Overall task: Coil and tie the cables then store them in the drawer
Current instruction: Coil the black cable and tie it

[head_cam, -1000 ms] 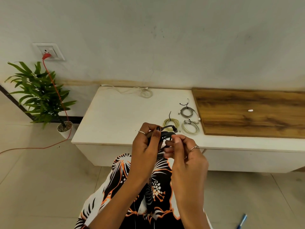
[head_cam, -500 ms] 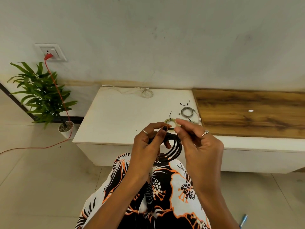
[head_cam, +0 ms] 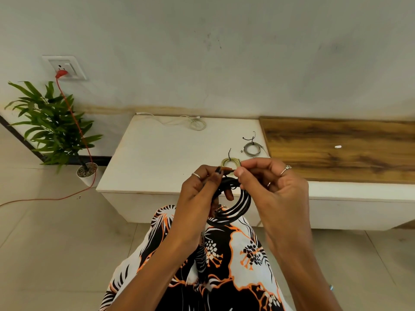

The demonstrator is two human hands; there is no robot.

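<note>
A coiled black cable (head_cam: 238, 205) hangs in front of me over my lap. My left hand (head_cam: 202, 189) grips the coil at its top left. My right hand (head_cam: 267, 182) pinches a thin tie or the cable's end at the top of the coil, fingertip to fingertip with the left. On the white cabinet top (head_cam: 161, 158) behind my hands lie a tied yellow-green coil (head_cam: 229, 162), partly hidden by my fingers, and a tied grey coil (head_cam: 252, 149). A loose white cable (head_cam: 193, 122) lies at the cabinet's back edge.
A wooden panel (head_cam: 336, 151) with a small white object (head_cam: 338, 147) covers the cabinet's right side. A potted plant (head_cam: 54, 129) stands on the floor at the left. A red cord (head_cam: 74, 122) runs from a wall socket (head_cam: 65, 67) down across the floor.
My right hand rose from below the coil to its top, now pinching there. The coil has dropped open and hangs below both hands, and the view shifted slightly.
</note>
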